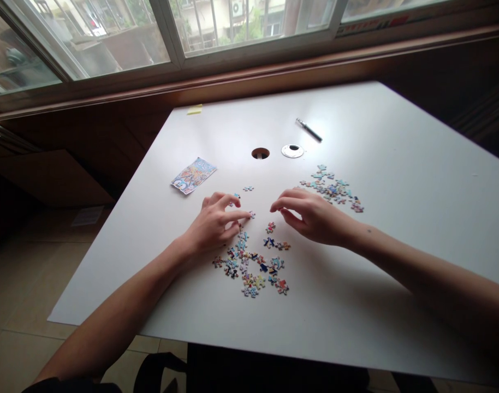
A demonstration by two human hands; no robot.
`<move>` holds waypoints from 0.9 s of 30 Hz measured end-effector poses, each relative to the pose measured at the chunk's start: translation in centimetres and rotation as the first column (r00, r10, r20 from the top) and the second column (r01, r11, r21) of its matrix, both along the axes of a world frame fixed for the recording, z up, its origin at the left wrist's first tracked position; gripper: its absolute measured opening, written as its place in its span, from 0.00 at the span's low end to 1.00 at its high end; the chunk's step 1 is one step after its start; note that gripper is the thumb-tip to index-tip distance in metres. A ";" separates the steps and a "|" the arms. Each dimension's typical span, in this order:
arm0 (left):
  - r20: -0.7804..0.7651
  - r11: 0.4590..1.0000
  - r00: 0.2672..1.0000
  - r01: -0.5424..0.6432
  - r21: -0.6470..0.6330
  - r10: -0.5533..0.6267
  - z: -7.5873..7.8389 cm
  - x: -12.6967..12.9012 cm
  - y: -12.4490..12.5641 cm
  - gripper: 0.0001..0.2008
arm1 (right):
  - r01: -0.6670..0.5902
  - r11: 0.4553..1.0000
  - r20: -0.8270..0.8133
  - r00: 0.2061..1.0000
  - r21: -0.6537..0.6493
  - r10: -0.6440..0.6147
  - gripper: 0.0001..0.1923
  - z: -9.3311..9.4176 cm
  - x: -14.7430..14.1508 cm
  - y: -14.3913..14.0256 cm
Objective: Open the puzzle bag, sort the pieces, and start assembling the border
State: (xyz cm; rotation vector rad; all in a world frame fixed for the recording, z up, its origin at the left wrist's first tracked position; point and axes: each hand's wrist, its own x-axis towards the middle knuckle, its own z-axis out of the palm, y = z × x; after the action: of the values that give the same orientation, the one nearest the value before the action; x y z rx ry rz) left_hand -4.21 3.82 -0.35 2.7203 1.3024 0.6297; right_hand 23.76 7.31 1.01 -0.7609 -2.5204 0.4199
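My left hand [217, 221] is at the left of the table with its fingers apart. Its outstretched index fingertip touches a small jigsaw puzzle piece [252, 215]. Just right of it, my right hand [310, 214] hovers palm down with bent, loosely parted fingers and no piece visible in them. Below its fingertips lies a red jigsaw piece [271, 226]. Loose jigsaw pieces [253, 281] are scattered between my forearms, and a denser pile of pieces [333, 190] sits beyond my right hand. One light piece [248, 188] lies alone, past my left hand.
A colourful printed picture sheet [194, 176] lies at the left of the white table [339, 327]. Farther back are a round hole [260, 153], a silver ring cover [292, 151] and a dark pen [309, 130]. Yellow tape [194, 109] marks the far edge, below a window.
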 end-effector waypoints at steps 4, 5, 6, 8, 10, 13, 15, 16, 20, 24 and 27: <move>-0.030 0.997 0.998 0.047 -0.063 -0.049 0.3 0.5 -0.4 0.25 | -0.002 0.999 0.068 0.998 0.033 0.000 0.24 -0.5 -0.2 -0.3; 0.019 0.999 1.000 0.016 -0.047 -0.016 0.4 0.3 -0.3 0.23 | -0.008 0.998 0.107 0.994 0.055 0.002 0.25 -0.7 -0.2 -0.3; 0.076 0.999 0.997 -0.032 -0.021 0.034 0.5 0.0 -0.1 0.20 | -0.018 0.997 0.148 0.989 0.079 0.006 0.26 -0.8 -0.1 -0.2; 0.172 0.990 0.976 -0.136 0.025 0.130 0.5 -0.9 0.3 0.15 | -0.026 0.992 0.213 0.977 0.127 -0.002 0.26 -0.9 0.3 0.2; 0.207 0.978 0.961 -0.201 0.056 0.186 0.3 -1.9 0.8 0.13 | 0.006 0.986 0.255 0.966 0.168 -0.049 0.24 -0.7 0.8 0.7; 0.175 0.970 0.961 -0.231 0.073 0.216 -0.4 -2.9 1.2 0.11 | 0.127 0.961 0.305 0.931 0.247 -0.202 0.20 -0.4 1.9 1.7; 0.137 0.971 0.966 -0.231 0.067 0.221 -0.8 -3.0 1.3 0.09 | 0.219 0.923 0.332 0.886 0.317 -0.324 0.18 -0.2 2.6 2.2; 0.121 0.970 0.967 -0.234 0.060 0.226 -0.9 -2.8 1.3 0.09 | 0.261 0.898 0.343 0.857 0.354 -0.384 0.18 -0.2 2.9 2.4; 0.082 0.959 0.958 -0.281 0.043 0.276 -1.1 -1.9 1.7 0.11 | 0.362 0.824 0.333 0.785 0.436 -0.522 0.17 -0.3 3.3 2.8; 0.083 0.964 0.962 -0.263 0.034 0.260 -1.1 -1.5 2.0 0.05 | 0.362 0.845 0.246 0.844 0.394 -0.476 0.17 -0.4 2.6 2.4; 0.124 0.980 0.973 -0.197 0.015 0.194 -1.1 -1.5 1.9 0.04 | 0.326 0.881 0.217 0.885 0.342 -0.411 0.17 -0.3 2.1 2.0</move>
State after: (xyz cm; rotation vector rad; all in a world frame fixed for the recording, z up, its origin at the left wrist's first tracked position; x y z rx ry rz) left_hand -5.71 5.75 -1.42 2.5461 1.5534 0.8221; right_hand 25.83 9.28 0.70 -1.2225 -2.5197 -0.2155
